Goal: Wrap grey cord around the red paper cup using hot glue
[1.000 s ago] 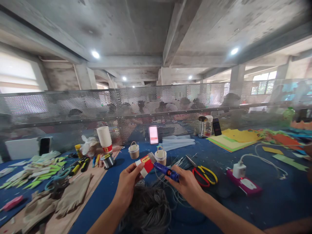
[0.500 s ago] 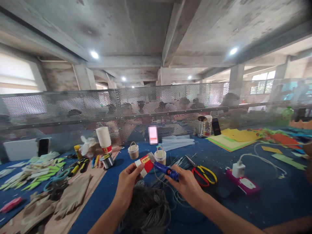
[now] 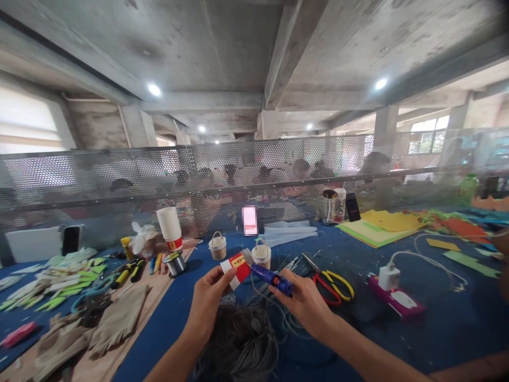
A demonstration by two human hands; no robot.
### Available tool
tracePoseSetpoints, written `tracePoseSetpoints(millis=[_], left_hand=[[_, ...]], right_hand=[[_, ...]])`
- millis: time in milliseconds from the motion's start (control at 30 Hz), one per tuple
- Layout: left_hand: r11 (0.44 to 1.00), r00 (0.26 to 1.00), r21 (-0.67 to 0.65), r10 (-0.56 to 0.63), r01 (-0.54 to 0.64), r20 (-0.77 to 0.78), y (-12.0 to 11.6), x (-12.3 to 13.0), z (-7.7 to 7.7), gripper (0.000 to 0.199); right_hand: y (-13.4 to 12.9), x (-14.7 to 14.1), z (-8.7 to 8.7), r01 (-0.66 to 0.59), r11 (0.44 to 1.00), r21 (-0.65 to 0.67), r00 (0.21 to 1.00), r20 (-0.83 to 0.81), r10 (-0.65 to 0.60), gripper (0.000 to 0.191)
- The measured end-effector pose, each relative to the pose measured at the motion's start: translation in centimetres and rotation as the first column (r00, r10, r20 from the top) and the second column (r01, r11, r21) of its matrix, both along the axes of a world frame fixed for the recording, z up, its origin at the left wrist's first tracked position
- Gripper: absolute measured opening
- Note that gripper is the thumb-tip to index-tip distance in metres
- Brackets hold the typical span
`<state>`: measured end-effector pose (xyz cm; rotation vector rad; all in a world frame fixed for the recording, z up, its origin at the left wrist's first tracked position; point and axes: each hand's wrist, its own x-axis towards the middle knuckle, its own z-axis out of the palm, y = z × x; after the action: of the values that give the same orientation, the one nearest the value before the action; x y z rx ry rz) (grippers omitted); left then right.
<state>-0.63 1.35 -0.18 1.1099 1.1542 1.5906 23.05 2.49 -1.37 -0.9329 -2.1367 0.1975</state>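
Note:
My left hand (image 3: pixel 210 289) pinches a red-and-white paper cup (image 3: pixel 238 269) with yellow print, tilted on its side. In my right hand (image 3: pixel 304 297) is a blue tool (image 3: pixel 274 278) with a red spot on its body; its flat greyish end touches or nearly touches the cup, and its exact kind is unclear. Behind the cup stand two small pale buckets with looped handles, a left bucket (image 3: pixel 218 248) and a right bucket (image 3: pixel 261 255) partly covered. Below my hands lies a bundle of grey cord (image 3: pixel 244 345).
Scissors (image 3: pixel 332 284) with red and yellow handles and a purple power strip (image 3: pixel 397 298) lie to the right. On the left are stacked paper cups (image 3: pixel 169 225), a wire spool (image 3: pixel 175 263) and grey gloves (image 3: pixel 119 321). A perforated metal screen (image 3: pixel 222 175) stands behind.

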Motion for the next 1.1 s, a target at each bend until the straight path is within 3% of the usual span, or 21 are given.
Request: tracePoseSetpoints(millis=[333,767,1100], left_hand=[[1.000,0.995,0.012,0.007,-0.006,-0.095,-0.40,0.29,0.56,0.040],[0.990,0.952,0.134,0.075,-0.036,-0.297,-0.52,0.61,0.76,0.039],[0.983,0.936,0.175,0.106,-0.048,-0.337,-0.77,0.99,1.08,0.036]], right_hand=[[0.11,0.02,0.00,0.021,1.000,0.012,1.000,-0.013,-0.021,0.022],[-0.02,-0.06,0.45,0.026,0.999,-0.042,0.998,-0.063,-0.029,0.025],[0.11,-0.11,0.25,0.028,0.996,-0.083,0.992,-0.122,-0.038,0.027]])
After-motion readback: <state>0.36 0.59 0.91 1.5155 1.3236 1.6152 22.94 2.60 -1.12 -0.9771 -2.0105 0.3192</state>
